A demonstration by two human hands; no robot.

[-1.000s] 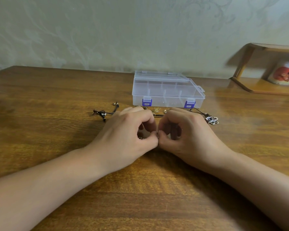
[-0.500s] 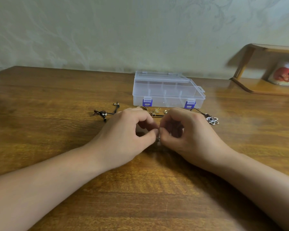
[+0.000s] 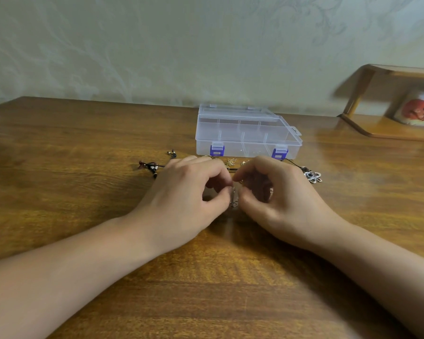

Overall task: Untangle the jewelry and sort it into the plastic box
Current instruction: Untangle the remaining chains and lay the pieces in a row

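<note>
Pinching a small metallic tangle, probably fine chain, between left hand and right hand, fingertips nearly touching. Beyond the fingers: more jewelry, then the plastic box, still latched. Risk: pulling apart tightens the knot or snaps links.

It looks like a room in a home: a polished wooden table stands against a wall with pale patterned wallpaper, and a small wooden shelf holds a printed mug.
</note>
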